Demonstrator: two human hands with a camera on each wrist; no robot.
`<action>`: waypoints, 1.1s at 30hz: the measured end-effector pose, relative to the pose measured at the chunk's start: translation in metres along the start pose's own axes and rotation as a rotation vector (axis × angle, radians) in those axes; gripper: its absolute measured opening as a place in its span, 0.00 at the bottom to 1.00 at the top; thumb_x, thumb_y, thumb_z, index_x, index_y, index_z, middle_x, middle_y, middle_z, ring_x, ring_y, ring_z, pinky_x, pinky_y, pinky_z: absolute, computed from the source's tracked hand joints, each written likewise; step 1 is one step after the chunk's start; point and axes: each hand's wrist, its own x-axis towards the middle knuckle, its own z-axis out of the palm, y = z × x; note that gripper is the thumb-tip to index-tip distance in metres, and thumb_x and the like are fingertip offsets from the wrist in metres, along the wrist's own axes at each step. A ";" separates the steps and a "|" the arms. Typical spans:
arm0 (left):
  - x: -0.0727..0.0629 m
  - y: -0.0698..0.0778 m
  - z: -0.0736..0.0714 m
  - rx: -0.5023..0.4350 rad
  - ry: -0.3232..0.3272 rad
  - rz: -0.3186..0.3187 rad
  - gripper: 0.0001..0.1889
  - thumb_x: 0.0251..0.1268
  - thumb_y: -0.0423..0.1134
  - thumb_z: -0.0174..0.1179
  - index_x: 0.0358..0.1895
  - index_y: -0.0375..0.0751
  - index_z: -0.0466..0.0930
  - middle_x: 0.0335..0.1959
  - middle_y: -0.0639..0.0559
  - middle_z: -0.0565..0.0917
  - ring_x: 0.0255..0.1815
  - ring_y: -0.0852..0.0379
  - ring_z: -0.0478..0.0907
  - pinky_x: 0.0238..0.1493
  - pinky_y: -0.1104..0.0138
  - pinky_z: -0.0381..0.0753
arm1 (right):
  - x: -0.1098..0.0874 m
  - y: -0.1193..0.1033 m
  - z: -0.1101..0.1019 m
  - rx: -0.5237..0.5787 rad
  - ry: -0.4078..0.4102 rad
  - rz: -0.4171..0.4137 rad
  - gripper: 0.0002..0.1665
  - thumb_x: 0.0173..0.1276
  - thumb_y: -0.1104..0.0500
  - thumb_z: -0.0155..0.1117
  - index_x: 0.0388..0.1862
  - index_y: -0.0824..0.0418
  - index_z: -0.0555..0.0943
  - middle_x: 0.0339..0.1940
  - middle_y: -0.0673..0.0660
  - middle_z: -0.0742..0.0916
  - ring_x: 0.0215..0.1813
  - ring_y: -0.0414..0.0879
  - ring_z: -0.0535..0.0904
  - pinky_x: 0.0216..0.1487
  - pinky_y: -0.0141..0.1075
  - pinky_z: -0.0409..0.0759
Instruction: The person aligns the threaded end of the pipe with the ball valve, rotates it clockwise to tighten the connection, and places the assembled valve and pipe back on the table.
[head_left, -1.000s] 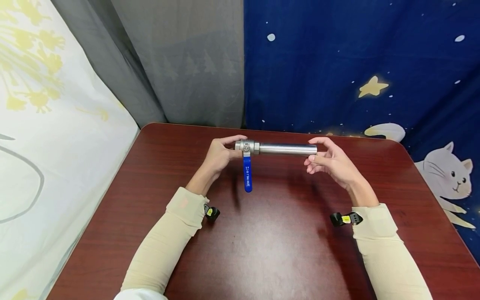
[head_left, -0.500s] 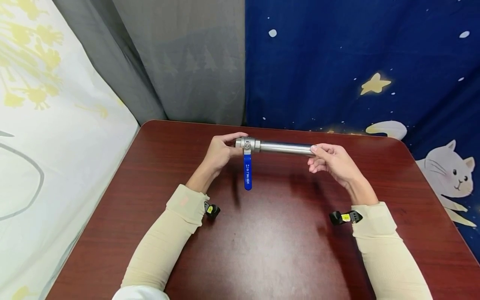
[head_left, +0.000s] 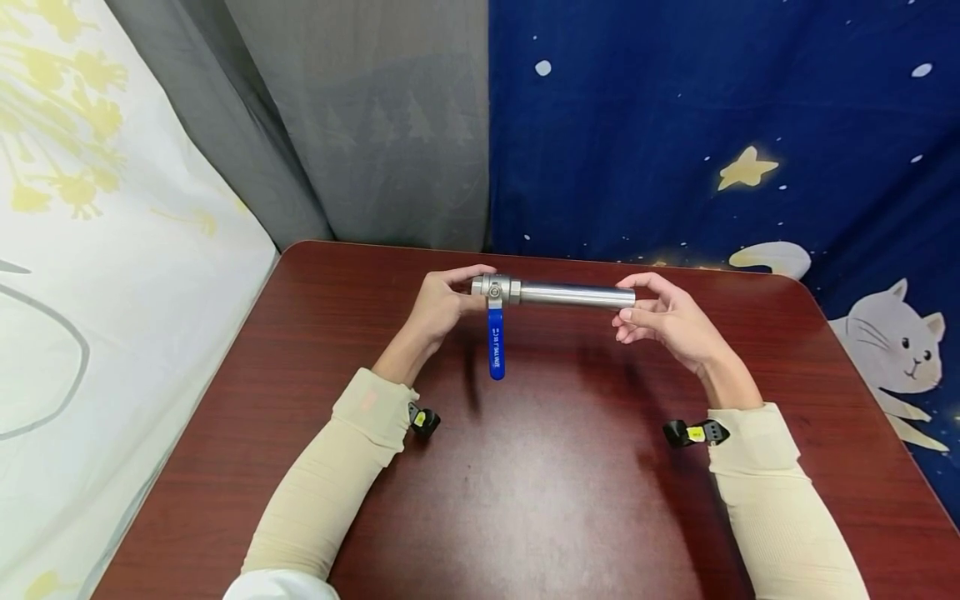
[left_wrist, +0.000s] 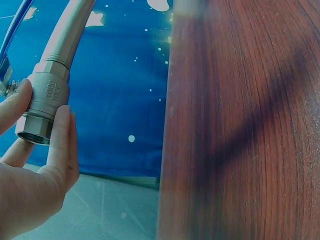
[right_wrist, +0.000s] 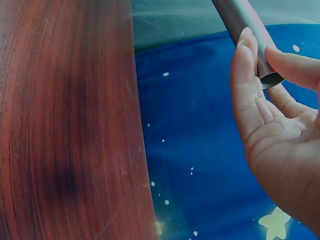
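Head view: one; looked forward and down over the table (head_left: 525,483), farthest off, with left hand (head_left: 437,310) and right hand (head_left: 675,323) both in frame. Left wrist view: one; looked from close by that hand along the valve (head_left: 495,289) and pipe (head_left: 573,295), table edge upright near mid-frame. Right wrist view: one; looked from close by its hand at the pipe's end. Both wrist views shared pipe, table, blue curtain (head_left: 637,125).

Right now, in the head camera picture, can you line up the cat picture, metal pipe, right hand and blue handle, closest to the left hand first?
1. Blue handle: on the valve the left hand holds.
2. Metal pipe: right of the valve.
3. Right hand: at the pipe's far end.
4. Cat picture: far right, on the blue curtain.
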 end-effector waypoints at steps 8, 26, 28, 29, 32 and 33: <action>0.000 0.002 0.000 0.003 0.009 0.002 0.24 0.50 0.24 0.68 0.55 0.37 0.83 0.45 0.46 0.82 0.40 0.56 0.75 0.39 0.62 0.79 | 0.002 0.002 0.000 0.038 0.007 0.007 0.18 0.68 0.72 0.58 0.56 0.65 0.71 0.29 0.61 0.88 0.30 0.47 0.86 0.33 0.37 0.84; -0.001 0.000 0.002 -0.007 0.017 0.001 0.22 0.50 0.24 0.69 0.52 0.41 0.84 0.41 0.45 0.82 0.41 0.53 0.74 0.38 0.61 0.78 | 0.001 0.001 0.001 0.061 0.044 0.058 0.13 0.72 0.64 0.58 0.53 0.64 0.73 0.24 0.57 0.85 0.23 0.46 0.84 0.29 0.35 0.83; -0.001 0.000 0.002 -0.007 0.014 0.006 0.23 0.50 0.24 0.69 0.52 0.40 0.84 0.41 0.45 0.82 0.41 0.53 0.74 0.39 0.59 0.78 | 0.001 0.001 0.001 0.057 0.063 0.071 0.12 0.72 0.62 0.58 0.52 0.63 0.73 0.23 0.57 0.85 0.23 0.45 0.83 0.29 0.35 0.83; -0.001 0.000 0.002 -0.006 0.014 0.009 0.23 0.49 0.24 0.69 0.52 0.40 0.84 0.40 0.45 0.82 0.41 0.52 0.74 0.39 0.59 0.78 | 0.001 0.001 0.001 0.057 0.071 0.076 0.12 0.72 0.61 0.58 0.52 0.63 0.74 0.23 0.57 0.85 0.23 0.45 0.83 0.28 0.34 0.83; -0.001 -0.001 0.003 -0.006 0.013 0.014 0.23 0.50 0.25 0.69 0.53 0.39 0.84 0.40 0.45 0.82 0.42 0.50 0.74 0.39 0.59 0.78 | 0.001 0.002 0.001 0.056 0.087 0.086 0.11 0.73 0.59 0.58 0.50 0.63 0.75 0.23 0.56 0.85 0.23 0.45 0.83 0.28 0.34 0.83; -0.001 -0.001 0.003 -0.005 0.012 0.014 0.23 0.49 0.25 0.69 0.53 0.40 0.84 0.41 0.45 0.82 0.42 0.49 0.74 0.39 0.59 0.78 | 0.000 0.002 0.001 0.054 0.091 0.087 0.10 0.73 0.59 0.58 0.49 0.62 0.75 0.23 0.56 0.85 0.23 0.45 0.83 0.29 0.34 0.83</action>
